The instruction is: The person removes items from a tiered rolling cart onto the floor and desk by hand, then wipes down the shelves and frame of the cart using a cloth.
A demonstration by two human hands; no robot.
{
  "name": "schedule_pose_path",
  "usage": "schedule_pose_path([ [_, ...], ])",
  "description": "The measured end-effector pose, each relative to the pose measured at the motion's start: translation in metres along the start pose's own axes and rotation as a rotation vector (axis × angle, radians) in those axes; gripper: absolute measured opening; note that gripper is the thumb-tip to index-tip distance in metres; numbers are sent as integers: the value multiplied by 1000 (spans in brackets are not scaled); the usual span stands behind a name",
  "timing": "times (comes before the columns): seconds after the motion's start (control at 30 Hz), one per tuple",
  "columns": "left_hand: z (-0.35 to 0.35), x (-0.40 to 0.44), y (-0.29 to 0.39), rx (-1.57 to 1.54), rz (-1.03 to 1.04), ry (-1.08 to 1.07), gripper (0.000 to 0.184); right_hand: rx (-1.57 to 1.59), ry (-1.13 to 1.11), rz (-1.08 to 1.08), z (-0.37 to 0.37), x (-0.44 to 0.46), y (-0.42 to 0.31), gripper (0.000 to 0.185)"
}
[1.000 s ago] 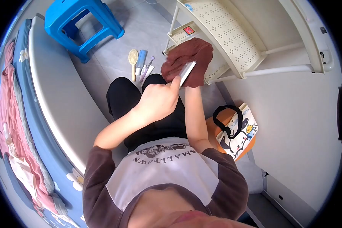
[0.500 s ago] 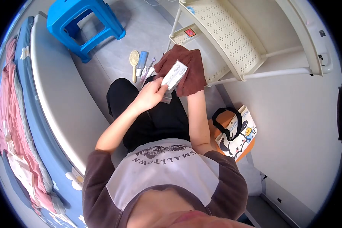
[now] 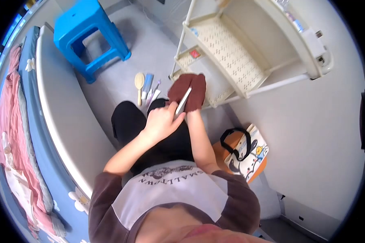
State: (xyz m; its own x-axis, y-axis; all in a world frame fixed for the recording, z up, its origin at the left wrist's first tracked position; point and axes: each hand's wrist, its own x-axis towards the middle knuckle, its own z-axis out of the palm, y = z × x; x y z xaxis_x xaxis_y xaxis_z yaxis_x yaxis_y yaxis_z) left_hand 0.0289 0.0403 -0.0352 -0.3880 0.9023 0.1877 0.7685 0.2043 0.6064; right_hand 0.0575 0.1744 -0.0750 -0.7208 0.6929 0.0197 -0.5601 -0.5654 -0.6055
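Observation:
My left hand is closed on a thin white box, thumb on the near side. The box is turned nearly edge-on and rests against a brown cloth. That cloth covers my right hand down to about the wrist, so its fingers are hidden; it appears wrapped in the fabric. Both hands are held above my knees. On the floor beyond lie a pale hairbrush, a blue item, a purple-handled slim item and white tubes.
A blue plastic stool stands ahead on the left. To the right is a cream shelf rack with a small red packet on its low tier. A cartoon tote bag rests by an orange surface. A bed runs along the left.
The white box has turned from showing its broad face to nearly edge-on. Both hands and the cloth have shifted slightly down and left in view, and the cloth is more bunched.

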Motion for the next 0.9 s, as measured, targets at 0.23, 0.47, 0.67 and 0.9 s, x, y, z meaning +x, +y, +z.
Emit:
schedule_pose_path([
  [0.23, -27, 1, -6, -180, -7, -106, 20, -908, 3, -226, -49, 26, -8, 44],
  [0.47, -56, 7, -8, -941, -226, -219, 23, -341, 128, 56, -30, -17, -29, 28],
  [0.67, -72, 40, 0, -906, -70, -83, 21, -412, -56, -138, -59, -45, -5, 43],
  [0.9, -150, 134, 92, -998, 245, 198, 19, -50, -16, 71, -14, -82, -41, 53],
])
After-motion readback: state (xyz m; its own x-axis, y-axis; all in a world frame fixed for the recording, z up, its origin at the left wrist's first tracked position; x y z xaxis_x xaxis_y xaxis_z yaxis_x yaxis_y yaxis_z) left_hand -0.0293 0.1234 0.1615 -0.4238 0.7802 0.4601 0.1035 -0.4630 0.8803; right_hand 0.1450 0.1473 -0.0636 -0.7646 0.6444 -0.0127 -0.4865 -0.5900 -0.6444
